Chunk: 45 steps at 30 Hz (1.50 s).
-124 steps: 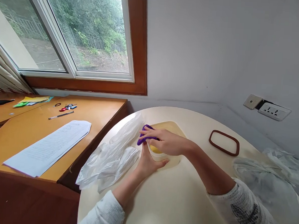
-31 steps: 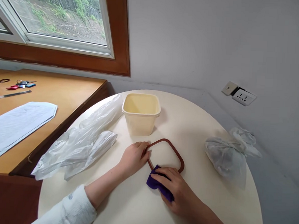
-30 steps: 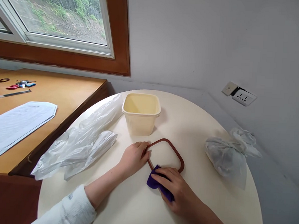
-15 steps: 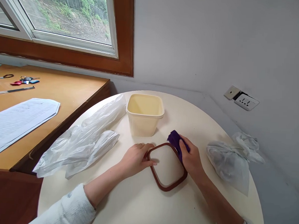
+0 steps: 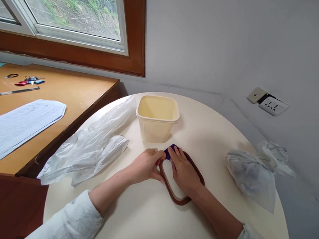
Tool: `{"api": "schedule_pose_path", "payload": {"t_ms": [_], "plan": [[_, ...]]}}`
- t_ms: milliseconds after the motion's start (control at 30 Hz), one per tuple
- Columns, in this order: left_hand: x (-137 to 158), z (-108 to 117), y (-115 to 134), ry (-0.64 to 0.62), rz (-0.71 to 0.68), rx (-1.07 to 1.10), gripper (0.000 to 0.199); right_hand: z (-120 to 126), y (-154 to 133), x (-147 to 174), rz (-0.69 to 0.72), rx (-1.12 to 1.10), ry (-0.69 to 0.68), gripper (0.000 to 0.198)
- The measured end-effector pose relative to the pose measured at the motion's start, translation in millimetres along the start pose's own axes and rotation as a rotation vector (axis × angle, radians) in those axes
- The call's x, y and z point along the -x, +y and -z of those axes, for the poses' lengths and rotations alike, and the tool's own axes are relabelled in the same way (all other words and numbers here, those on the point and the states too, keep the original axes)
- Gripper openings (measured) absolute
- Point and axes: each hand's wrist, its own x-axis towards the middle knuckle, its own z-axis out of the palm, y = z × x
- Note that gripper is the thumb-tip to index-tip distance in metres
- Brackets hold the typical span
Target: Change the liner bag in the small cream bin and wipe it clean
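Note:
A square frame with a brown rim [image 5: 171, 194] lies on the round table; its middle has the table's colour, and I cannot tell whether a clear panel fills it. My left hand [image 5: 145, 167] is closed on the rim's upper left corner, thumb below and fingers above. A dark purple cloth [image 5: 169, 152] rests at the top of the rim. Over it my right hand [image 5: 184, 171] lies palm down, fingers stretched flat and slightly apart, pressing on the cloth. The hand hides part of the cloth and of the rim. Behind stands a cream plastic tub [image 5: 157, 128] without a cover.
Crumpled white plastic bags [image 5: 93, 148] lie on the left of the table [image 5: 137, 219]. A tied clear bag [image 5: 253, 175] with dark contents is at the right edge. The wooden desk [image 5: 80, 82] holds papers [image 5: 21, 125], a pen [image 5: 18, 91] and keys [image 5: 30, 80].
My right hand has moved the cloth from the rim's right side to its upper left, and its pinching fingers are now flattened. My left hand stays on the corner. The view has shifted slightly.

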Motion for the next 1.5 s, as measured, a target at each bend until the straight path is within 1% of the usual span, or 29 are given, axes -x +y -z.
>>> {"api": "schedule_pose_path", "payload": {"t_ms": [133,300,367,433,533,633,733,833,967,1067,1167,1367,1500], "plan": [[-0.9,-5.0,-1.3,0.044,-0.013,-0.043,0.060,3.0,-15.9,-1.2,0.021,-0.114,-0.035,0.049],[0.2,-11.4,-1.5,0.205,-0.001,-0.120,0.059,6.7,-35.9,-0.6,0.097,-0.237,-0.040,0.048],[1.3,-11.8,-2.4,0.225,-0.032,-0.149,0.061,10.2,-41.5,0.7,0.122,-0.314,-0.043,0.044],[2.0,-10.8,-3.5,0.195,-0.097,-0.163,0.059,14.1,-44.9,2.0,0.096,-0.400,-0.050,0.036],[1.9,-8.1,-4.1,0.115,-0.229,-0.147,0.045,18.7,-46.3,3.0,0.003,-0.475,-0.089,0.023],[1.8,-5.6,-2.4,0.020,-0.295,-0.068,0.040,21.1,-45.8,2.3,-0.034,-0.513,-0.132,0.020],[2.6,-3.4,0.9,-0.045,-0.263,0.020,0.047,22.0,-45.6,1.7,-0.056,-0.645,-0.156,0.020],[3.8,-0.6,3.0,-0.080,-0.216,0.069,0.054,22.4,-45.3,2.6,-0.101,-0.793,-0.194,0.022],[4.2,5.5,2.4,-0.150,-0.201,0.124,0.066,25.7,-43.1,7.2,-0.174,-0.864,-0.272,0.023],[3.9,10.1,2.1,-0.213,-0.190,0.157,0.054,30.5,-39.2,12.5,-0.190,-0.888,-0.303,0.024],[3.6,12.6,3.4,-0.231,-0.179,0.179,0.041,36.0,-33.3,18.4,-0.186,-0.870,-0.300,0.024],[3.7,10.7,8.5,-0.181,-0.168,0.208,0.025,50.0,-24.6,35.3,-0.148,-0.783,-0.371,0.025],[3.9,7.4,9.8,-0.154,-0.166,0.239,0.020,57.2,-21.0,48.7,-0.096,-0.717,-0.339,0.022]]}}
